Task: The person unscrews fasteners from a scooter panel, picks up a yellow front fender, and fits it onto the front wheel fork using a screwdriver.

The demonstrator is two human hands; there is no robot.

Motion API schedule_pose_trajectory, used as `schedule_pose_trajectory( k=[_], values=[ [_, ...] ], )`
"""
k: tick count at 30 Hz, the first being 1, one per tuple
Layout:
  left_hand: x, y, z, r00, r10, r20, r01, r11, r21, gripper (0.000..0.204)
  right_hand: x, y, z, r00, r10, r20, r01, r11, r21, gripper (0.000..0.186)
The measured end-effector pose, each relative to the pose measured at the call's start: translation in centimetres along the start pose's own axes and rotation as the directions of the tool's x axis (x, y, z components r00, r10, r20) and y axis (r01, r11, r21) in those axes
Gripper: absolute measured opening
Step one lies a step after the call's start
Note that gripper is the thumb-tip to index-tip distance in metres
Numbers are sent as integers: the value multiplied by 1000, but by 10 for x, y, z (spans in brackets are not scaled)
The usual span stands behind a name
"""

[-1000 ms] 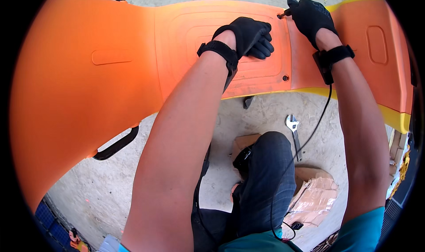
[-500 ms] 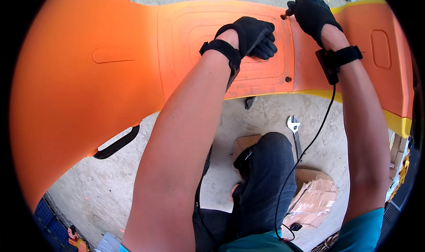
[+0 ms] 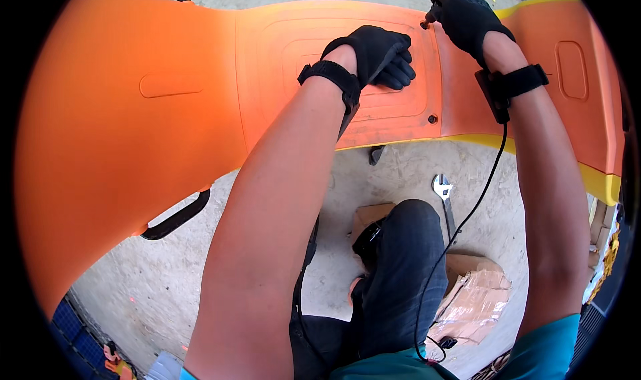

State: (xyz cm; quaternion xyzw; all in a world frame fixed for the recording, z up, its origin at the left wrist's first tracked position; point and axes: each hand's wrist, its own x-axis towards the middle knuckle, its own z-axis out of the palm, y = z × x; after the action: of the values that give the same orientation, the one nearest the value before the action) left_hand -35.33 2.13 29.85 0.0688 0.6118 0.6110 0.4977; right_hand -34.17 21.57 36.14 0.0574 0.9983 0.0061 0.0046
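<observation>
A large orange moulded plastic body with yellow edges stretches across in front of me. My left hand, in a black glove, rests on its ridged middle panel; the fingers are curled together, with nothing visible in them. At the panel's far right corner, my gloved right hand is closed round a small dark tool. The tool's lower end meets a dark bolt hole; the grip hides most of it, so its exact kind is unclear. Another dark bolt sits in the near right corner.
An adjustable wrench lies on the concrete floor below the panel. Torn cardboard is beside my knee. A black cable hangs from my right wrist device. Black handles stick out from the orange body's left part.
My right hand has shifted slightly up and left, keeping the tool at the same corner hole. The left hand stays on the panel, nearly unchanged.
</observation>
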Motion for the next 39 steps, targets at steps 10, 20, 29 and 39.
schedule_pose_trajectory(
  k=[10,20,29,39],
  values=[
    [0,0,2,1000,12,-2,-12,999,-32,39,4,17,23,998,-5,-56,2,998,-56,21],
    [1,-1,0,1000,14,9,-13,1000,-18,41,10,22,23,994,-114,2,113,984,-136,20],
    [8,-6,1,999,42,19,-40,993,-111,35,5,6,13,1000,-7,-2,7,994,-108,24],
    [8,-6,-1,999,22,37,-20,997,-70,35,1,7,12,999,-49,2,49,992,-113,25]
  ],
)
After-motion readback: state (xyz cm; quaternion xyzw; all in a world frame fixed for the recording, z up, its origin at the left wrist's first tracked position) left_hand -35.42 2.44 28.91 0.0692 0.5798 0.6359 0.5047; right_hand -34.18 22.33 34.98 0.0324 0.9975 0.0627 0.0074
